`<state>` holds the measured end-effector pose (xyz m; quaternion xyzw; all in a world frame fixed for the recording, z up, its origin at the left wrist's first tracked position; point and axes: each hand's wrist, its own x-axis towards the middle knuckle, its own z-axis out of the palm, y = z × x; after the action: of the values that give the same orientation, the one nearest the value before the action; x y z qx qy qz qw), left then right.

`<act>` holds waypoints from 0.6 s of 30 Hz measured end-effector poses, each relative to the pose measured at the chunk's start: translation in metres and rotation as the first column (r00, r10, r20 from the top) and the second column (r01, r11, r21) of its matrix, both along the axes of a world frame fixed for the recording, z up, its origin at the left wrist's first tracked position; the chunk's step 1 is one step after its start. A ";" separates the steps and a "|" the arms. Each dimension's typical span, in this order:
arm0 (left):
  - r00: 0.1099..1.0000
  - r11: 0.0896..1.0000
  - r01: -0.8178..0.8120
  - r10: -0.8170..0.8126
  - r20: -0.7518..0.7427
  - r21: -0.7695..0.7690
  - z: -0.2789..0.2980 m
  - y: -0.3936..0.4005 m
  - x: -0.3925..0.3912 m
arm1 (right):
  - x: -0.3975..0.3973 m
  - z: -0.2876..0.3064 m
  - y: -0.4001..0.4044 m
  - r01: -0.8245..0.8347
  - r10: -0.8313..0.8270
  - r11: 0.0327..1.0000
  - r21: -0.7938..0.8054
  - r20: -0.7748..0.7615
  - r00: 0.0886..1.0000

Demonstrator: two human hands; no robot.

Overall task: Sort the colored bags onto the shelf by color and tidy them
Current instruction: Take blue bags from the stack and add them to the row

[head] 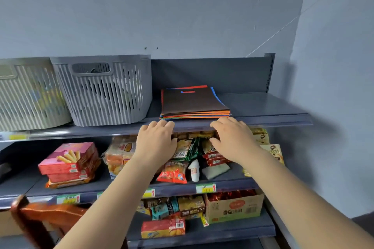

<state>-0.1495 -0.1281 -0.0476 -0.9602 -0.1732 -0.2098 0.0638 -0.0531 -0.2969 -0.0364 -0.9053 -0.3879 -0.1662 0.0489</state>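
Grey-blue wall (182, 16) fills the upper half of the view, with a dark metal shelf unit (263, 107) standing against it in a corner. On the top shelf, two slatted plastic baskets sit side by side at the left: a beige basket (26, 95) and a grey basket (105, 91), touching or nearly so. To the right of the grey one lies the stack of colored bags (194, 103), flat, near the shelf's front edge, a dark brown bag on top and red, blue and orange edges showing beneath. Both bare forearms reach up from below. The left hand (155, 141) and the right hand (232, 139) are at the front lip just below the stack, fingers loosely bent over the edge and grasping nothing; they do not touch the bags. Snack packets (182, 155) and a pink box (70, 155) crowd the middle shelf, and a cardboard carton (234, 206) sits lower.
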 end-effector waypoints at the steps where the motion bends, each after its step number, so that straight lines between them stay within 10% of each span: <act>1: 1.000 1.000 0.010 -0.010 0.011 0.004 -0.001 0.012 0.010 | 0.010 -0.001 0.011 0.003 -0.003 1.000 0.004 -0.004 1.000; 18: 0.995 0.993 0.060 -0.051 0.090 -0.099 -0.008 0.118 0.127 | 0.144 -0.006 0.116 -0.093 0.085 0.995 -0.034 -0.192 0.978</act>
<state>-0.0227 -0.0104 -0.0558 -0.9566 -0.1593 -0.2440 0.0013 0.0909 -0.1807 -0.0428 -0.8997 -0.4248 -0.0681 0.0740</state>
